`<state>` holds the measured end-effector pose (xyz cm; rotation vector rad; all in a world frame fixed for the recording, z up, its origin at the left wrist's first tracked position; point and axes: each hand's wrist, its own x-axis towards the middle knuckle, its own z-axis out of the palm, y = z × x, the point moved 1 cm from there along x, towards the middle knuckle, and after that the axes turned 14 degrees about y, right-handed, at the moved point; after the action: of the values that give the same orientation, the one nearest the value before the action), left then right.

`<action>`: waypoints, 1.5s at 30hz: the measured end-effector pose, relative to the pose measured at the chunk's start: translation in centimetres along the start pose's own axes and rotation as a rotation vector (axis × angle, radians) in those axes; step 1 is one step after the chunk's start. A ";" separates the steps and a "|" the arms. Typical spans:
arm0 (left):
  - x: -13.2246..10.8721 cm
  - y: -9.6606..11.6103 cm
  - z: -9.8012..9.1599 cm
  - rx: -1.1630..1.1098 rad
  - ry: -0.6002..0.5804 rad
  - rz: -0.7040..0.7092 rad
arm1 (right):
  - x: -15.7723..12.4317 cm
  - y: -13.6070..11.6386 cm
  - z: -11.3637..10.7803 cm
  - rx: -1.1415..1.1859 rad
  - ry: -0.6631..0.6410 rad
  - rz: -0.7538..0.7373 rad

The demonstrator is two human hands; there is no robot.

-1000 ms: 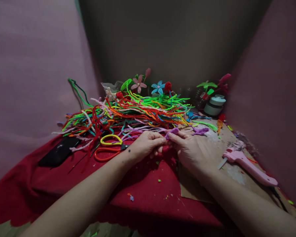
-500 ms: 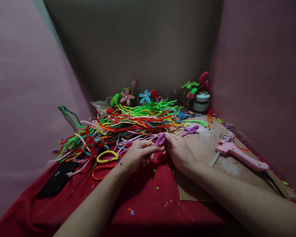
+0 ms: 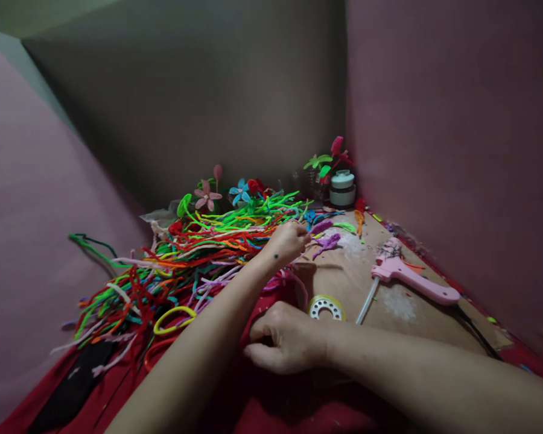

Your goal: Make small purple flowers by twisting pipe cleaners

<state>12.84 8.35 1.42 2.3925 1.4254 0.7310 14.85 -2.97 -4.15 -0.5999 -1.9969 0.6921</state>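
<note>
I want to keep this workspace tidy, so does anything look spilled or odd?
Yes: dark, wiry fuzz clings to the pink glue gun, and whitish smears mark the cardboard beneath it, possibly dried glue.

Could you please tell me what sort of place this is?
Probably a small craft corner. A heap of colourful fuzzy stems, a pink glue gun and handmade-looking flowers behind the heap suggest it.
</note>
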 end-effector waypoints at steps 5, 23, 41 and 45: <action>0.7 0.0 1.3 0.128 0.123 0.029 | 0.1 0.1 -0.3 -0.113 0.026 -0.011; -9.6 -9.2 -7.5 -0.042 0.181 -0.076 | -0.9 -0.7 0.6 -0.178 -0.099 -0.106; -10.6 -12.1 -9.1 0.083 0.151 -0.092 | 0.1 0.0 -0.4 -0.378 0.362 0.056; -10.8 -11.6 -9.6 -0.174 0.308 -0.068 | 0.5 1.5 -0.2 -0.481 0.341 0.251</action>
<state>-5.22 4.16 1.06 2.1586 1.4758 1.1937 14.96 -1.49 -4.80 -1.1857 -1.7809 0.2210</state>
